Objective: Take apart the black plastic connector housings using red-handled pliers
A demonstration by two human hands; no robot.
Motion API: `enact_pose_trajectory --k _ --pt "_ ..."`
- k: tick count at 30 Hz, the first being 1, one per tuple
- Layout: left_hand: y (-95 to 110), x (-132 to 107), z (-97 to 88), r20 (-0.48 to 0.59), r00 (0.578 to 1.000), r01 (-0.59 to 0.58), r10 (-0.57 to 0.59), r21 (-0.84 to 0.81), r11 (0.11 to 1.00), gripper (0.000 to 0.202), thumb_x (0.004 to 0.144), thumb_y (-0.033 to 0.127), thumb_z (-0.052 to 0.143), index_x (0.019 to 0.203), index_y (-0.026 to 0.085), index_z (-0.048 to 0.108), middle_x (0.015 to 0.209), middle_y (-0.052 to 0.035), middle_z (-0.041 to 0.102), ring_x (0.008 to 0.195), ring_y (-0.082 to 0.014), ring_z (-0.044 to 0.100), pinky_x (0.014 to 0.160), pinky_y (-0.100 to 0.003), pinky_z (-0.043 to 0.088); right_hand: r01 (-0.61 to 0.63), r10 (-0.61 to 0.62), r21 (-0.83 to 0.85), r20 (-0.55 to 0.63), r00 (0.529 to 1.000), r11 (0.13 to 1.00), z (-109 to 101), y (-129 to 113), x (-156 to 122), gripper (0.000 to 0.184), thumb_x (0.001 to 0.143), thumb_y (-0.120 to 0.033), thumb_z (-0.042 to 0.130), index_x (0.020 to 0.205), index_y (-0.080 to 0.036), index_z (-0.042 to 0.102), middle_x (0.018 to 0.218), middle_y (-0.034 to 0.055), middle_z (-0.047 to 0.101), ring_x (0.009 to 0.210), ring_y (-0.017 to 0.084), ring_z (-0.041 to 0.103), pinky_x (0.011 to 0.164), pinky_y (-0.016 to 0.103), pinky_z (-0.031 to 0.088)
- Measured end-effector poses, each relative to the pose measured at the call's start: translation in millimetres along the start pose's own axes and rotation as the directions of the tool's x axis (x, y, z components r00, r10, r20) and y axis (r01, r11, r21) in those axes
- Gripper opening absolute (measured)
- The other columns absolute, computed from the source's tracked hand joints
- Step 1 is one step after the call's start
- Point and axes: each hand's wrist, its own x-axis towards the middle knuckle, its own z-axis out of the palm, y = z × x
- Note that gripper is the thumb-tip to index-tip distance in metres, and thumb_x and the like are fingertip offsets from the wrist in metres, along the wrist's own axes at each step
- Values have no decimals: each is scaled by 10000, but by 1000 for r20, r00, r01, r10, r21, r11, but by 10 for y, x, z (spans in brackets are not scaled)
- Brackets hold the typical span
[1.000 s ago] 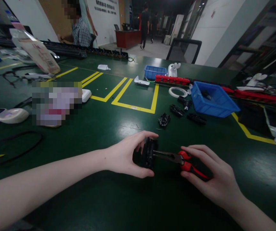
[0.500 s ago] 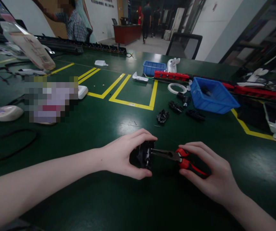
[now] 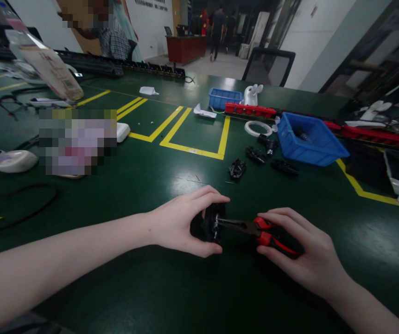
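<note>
My left hand (image 3: 185, 222) grips a black plastic part (image 3: 214, 221) between thumb and fingers, its open side turned to the right. My right hand (image 3: 305, 250) is wrapped round the red-and-black handles of long-nose pliers (image 3: 243, 226). The jaw tips reach the right face of the black part, where something small and shiny shows; whether they pinch it I cannot tell. Beyond my hands lie several similar black parts, among them a small black assembly (image 3: 237, 168). Thin metal pins (image 3: 198, 177) lie on the green tabletop (image 3: 143, 297).
A large blue bin (image 3: 313, 147) holds a black part, with a smaller blue basket (image 3: 220, 99) farther back. A white tape roll (image 3: 258, 128) and a red strip (image 3: 250, 110) lie nearby. On the left are a white mouse (image 3: 14, 161) and a bottle (image 3: 46, 69). People are in the background.
The pliers' tips sit slightly farther left against the black part, and the right hand has shifted a little left with them. Both grips stay the same. The whole view has shifted slightly.
</note>
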Motion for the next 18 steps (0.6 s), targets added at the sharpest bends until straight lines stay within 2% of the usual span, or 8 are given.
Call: enact_pose_trajectory --k 5,10,18 --pt "2 8 -18 6 1000 7 -7 -2 1000 703 711 391 725 1321 206 426 1205 -103 519 1057 -266 544 932 -418 461 11 -11 -5 -17 1000 1000 1 -9 5 324 809 -361 630 1098 -229 568 999 85 630 862 213 640 686 326 542" --pt "-28 26 -55 69 997 15 -18 33 999 797 690 458 757 1360 215 400 1253 -111 502 1096 -271 532 922 -399 468 35 -36 -44 -23 999 998 -2 -12 20 328 799 -367 641 1081 -213 575 980 81 636 845 203 640 680 313 545" --pt "-44 14 -75 86 996 9 -15 74 997 768 692 517 734 1327 181 461 1198 -110 556 1046 -262 566 886 -364 479 121 -132 -178 -49 990 976 3 21 -33 394 790 -379 650 1132 -199 571 1010 111 635 875 234 625 706 366 531"
